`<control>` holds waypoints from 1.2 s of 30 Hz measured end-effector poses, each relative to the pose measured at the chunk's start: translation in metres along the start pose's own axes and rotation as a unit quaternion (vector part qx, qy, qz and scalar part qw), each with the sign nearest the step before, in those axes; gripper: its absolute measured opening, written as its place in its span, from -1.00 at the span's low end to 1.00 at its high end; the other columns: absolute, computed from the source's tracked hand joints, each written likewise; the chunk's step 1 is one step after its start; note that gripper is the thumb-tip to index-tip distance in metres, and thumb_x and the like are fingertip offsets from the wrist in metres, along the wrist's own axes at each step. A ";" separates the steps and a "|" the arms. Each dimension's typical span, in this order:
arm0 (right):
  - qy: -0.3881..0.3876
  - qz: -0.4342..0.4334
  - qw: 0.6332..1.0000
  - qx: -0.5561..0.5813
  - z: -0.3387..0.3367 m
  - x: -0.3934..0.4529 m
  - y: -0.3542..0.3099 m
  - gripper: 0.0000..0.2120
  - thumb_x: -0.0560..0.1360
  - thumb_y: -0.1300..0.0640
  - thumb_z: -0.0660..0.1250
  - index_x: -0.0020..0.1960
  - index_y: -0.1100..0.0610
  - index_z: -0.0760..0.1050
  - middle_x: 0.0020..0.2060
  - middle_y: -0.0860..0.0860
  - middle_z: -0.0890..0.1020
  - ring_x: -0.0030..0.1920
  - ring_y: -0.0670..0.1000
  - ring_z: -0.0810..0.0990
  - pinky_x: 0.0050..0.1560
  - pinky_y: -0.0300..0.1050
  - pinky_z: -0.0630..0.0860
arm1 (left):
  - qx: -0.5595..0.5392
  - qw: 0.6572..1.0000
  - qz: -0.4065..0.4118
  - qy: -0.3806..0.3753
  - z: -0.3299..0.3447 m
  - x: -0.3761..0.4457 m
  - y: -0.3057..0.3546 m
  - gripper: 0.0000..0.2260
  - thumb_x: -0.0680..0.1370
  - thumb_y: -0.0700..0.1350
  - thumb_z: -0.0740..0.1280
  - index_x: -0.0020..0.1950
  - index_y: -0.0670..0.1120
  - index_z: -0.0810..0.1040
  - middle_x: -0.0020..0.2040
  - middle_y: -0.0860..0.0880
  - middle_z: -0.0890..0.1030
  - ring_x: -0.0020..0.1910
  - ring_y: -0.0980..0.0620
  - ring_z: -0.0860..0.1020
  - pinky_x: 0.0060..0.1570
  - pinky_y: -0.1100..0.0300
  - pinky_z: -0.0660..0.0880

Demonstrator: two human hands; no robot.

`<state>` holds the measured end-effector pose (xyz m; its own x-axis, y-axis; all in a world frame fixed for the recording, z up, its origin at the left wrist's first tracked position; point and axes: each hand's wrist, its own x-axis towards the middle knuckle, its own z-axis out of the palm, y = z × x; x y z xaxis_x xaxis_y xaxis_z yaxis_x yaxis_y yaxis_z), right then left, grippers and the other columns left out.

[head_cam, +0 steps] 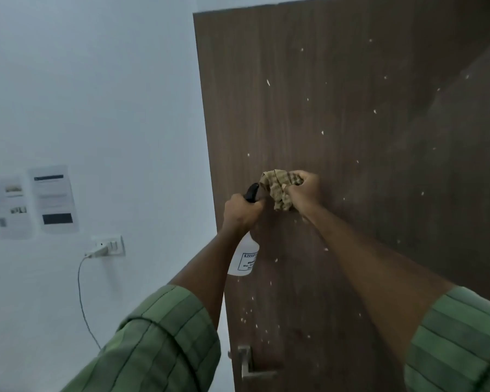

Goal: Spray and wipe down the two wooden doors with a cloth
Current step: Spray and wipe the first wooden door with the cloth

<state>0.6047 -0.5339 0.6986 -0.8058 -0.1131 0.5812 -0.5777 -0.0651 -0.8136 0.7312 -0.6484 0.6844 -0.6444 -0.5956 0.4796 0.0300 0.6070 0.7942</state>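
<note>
A dark brown wooden door (337, 114) fills the right side of the view, dotted with pale specks. My left hand (242, 212) grips the black trigger head of a white spray bottle (245, 257), which hangs below my fist near the door's left edge. Just to its right, my right hand (304, 193) holds a bunched tan checked cloth (279, 188) against the door at mid height. The cloth partly covers the sprayer's nozzle. Both forearms reach up from green striped sleeves.
A white wall (111, 94) lies left of the door. On it are taped paper sheets (51, 199) and a socket (109, 246) with a plugged-in charger and hanging cable. A metal door handle (248, 363) sits low on the door.
</note>
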 end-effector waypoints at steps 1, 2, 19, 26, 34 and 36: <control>0.012 -0.001 1.000 0.025 0.003 0.009 -0.011 -0.83 0.44 0.22 0.50 -0.03 -0.01 0.67 -0.22 -0.10 0.71 -0.18 -0.08 0.72 -0.22 -0.13 0.68 | -0.001 1.000 0.003 0.008 -0.003 0.009 0.009 -0.78 0.58 0.00 0.45 -0.02 -0.17 0.61 -0.18 -0.11 0.65 -0.29 -0.06 0.60 -0.24 0.07 0.59; 0.022 -0.004 0.998 0.057 0.004 0.019 -0.025 -0.86 0.46 0.21 0.49 -0.03 0.01 0.67 -0.22 -0.09 0.71 -0.20 -0.08 0.72 -0.28 -0.17 0.65 | -0.002 1.000 0.007 0.020 -0.007 0.020 0.019 -0.77 0.58 -0.01 0.45 0.01 -0.18 0.62 -0.14 -0.13 0.68 -0.27 -0.07 0.61 -0.21 0.03 0.62; 0.154 -0.141 0.965 0.159 -0.004 0.185 -0.206 -0.57 0.41 0.34 0.24 0.20 0.08 0.64 -0.07 -0.04 0.69 -0.05 -0.01 0.68 0.05 -0.03 0.67 | 0.042 0.980 0.075 0.177 -0.077 0.120 0.159 -0.71 0.47 0.08 0.41 0.00 -0.12 0.63 -0.09 -0.14 0.71 -0.17 -0.16 0.70 -0.09 -0.15 0.72; 0.202 -0.243 0.939 0.138 0.017 0.197 -0.227 -0.61 0.47 0.39 0.27 0.17 0.10 0.67 -0.09 -0.04 0.69 -0.05 -0.04 0.63 0.07 -0.05 0.64 | 0.117 0.963 0.106 0.219 -0.104 0.138 0.183 -0.80 0.50 0.06 0.43 -0.15 -0.06 0.58 -0.23 -0.06 0.69 -0.34 -0.09 0.70 -0.18 -0.01 0.72; 0.075 -0.478 0.871 -0.084 0.052 0.210 -0.242 -0.52 0.43 0.47 0.20 0.04 -0.02 0.68 0.02 -0.10 0.73 -0.01 -0.12 0.67 0.14 -0.16 0.60 | 0.116 0.962 0.147 0.201 -0.127 0.163 0.185 -0.81 0.50 0.03 0.43 -0.11 -0.09 0.64 -0.21 -0.09 0.73 -0.37 -0.06 0.69 -0.25 -0.04 0.73; 0.060 -0.515 0.826 -0.223 0.070 0.214 -0.222 -0.53 0.52 0.39 0.27 0.34 0.05 0.59 0.32 0.05 0.62 0.36 0.10 0.53 0.47 0.03 0.35 | 0.108 0.961 0.150 0.206 -0.130 0.165 0.184 -0.72 0.41 0.09 0.38 -0.12 -0.10 0.67 -0.24 -0.08 0.73 -0.37 -0.08 0.70 -0.26 -0.11 0.72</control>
<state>0.5698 -0.6134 1.0031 0.1510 -0.1253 0.9806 -0.9334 0.3085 0.1832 0.7297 -0.7032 0.9582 -0.2733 -0.5074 0.8172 -0.0213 0.8525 0.5222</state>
